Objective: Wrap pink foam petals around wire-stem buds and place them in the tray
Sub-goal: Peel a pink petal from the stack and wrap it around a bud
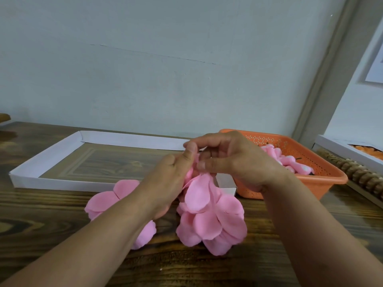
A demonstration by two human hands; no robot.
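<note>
Now both hands meet above the wooden table [51,214], working a pink foam petal [196,193] between them. Left hand [174,172] pinches its upper end with thumb raised; right hand [232,160] curls its fingers onto the same spot. Loose petals [217,226] lie heaped below. White tray [49,162] sits behind, orange basket [323,179] of pink buds [290,162] beside it.

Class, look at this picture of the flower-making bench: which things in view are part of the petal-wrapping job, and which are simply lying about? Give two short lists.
Part of the job: left hand and right hand, both working a pink petal; loose petal pile; white tray; buds in the orange basket.

Lying about: white box at far right; brown beaded piece.
</note>
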